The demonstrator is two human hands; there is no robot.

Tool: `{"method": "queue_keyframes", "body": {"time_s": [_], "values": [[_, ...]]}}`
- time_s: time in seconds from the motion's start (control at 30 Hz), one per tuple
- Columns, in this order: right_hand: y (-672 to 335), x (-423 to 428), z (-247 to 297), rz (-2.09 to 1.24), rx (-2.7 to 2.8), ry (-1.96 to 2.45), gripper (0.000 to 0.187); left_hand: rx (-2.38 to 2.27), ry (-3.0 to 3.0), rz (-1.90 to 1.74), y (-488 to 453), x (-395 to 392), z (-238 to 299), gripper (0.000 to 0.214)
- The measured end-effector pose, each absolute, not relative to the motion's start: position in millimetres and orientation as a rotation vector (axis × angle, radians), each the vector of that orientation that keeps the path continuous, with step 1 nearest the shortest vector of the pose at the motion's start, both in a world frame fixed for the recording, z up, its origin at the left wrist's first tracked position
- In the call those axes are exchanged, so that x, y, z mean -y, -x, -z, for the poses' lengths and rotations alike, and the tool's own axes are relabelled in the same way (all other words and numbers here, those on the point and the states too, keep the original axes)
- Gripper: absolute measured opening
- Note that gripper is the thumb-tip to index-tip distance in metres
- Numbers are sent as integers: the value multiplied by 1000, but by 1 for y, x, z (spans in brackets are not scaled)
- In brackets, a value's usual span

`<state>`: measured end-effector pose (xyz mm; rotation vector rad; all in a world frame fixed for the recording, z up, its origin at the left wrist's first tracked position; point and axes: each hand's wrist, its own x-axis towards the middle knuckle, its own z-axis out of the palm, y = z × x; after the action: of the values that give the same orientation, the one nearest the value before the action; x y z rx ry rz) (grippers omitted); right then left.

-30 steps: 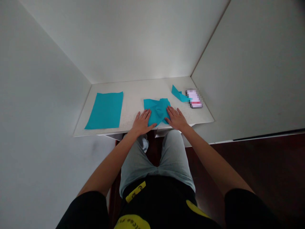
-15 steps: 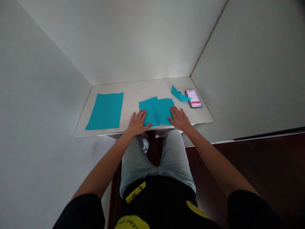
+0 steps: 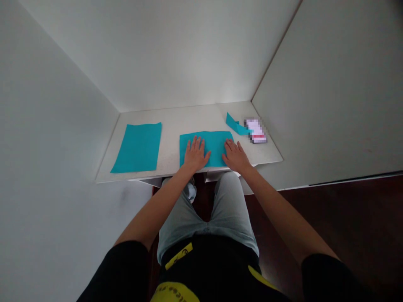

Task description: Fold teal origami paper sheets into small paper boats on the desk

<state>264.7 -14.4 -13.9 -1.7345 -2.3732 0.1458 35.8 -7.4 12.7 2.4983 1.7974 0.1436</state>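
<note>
My left hand (image 3: 195,154) and right hand (image 3: 235,156) lie open, apart, flat on a teal sheet (image 3: 215,144) on the counter (image 3: 170,147).

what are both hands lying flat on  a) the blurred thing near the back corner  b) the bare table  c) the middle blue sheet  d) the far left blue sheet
c, since the left hand and the right hand both rest palm down on the middle blue sheet.
</note>
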Motion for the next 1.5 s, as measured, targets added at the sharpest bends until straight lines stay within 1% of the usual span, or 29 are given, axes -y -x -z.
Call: {"method": "queue_keyframes", "body": {"time_s": [0.1, 0.17, 0.23, 0.43, 0.57, 0.73, 0.8, 0.9, 1.0, 1.07, 1.17, 1.33, 1.43, 1.5], "values": [[-235, 2, 10, -297, 2372, 1599, 65, -1652, -2535, -156, -53, 1, 1, 70], [-218, -7, 11, -399, 2385, 1552, 65, -1615, -2551, -166, -54, 0, 8, 72], [-207, -14, 15, -435, 2391, 1547, 66, -1610, -2560, -188, -51, 2, 12, 75], [-219, -23, 25, -279, 2422, 1591, 71, -1635, -2536, -274, -29, 5, 13, 74], [-237, -27, 26, -241, 2441, 1625, 73, -1722, -2465, -313, -6, 3, 16, 84], [-253, -32, 26, -233, 2385, 1722, 81, -1821, -2400, -276, 13, 5, 15, 93], [-256, -32, 26, -215, 2375, 1727, 84, -1886, -2363, -239, 6, 3, 13, 92], [-255, -30, 25, -192, 2371, 1736, 86, -1952, -2326, -239, -21, -11, 10, 85], [-253, -29, 24, -195, 2375, 1752, 82, -1751, -2448, -262, -53, -30, 10, 75], [-252, -28, 22, -205, 2380, 1761, 77, -1689, -2468, -255, -63, -41, 11, 74], [-252, -27, 19, -220, 2391, 1778, 76, -1747, -2428, -282, -48, -52, 15, 80], [-252, -26, 18, -224, 2391, 1775, 80, -1862, -2354, -281, 15, -58, 18, 86], [-252, -27, 21, -233, 2375, 1748, 81, -1969, -2292, -265, 25, -52, 15, 85], [-253, -28, 23, -238, 2368, 1732, 80, -1967, -2315, -285, 9, -43, 12, 80]]}}
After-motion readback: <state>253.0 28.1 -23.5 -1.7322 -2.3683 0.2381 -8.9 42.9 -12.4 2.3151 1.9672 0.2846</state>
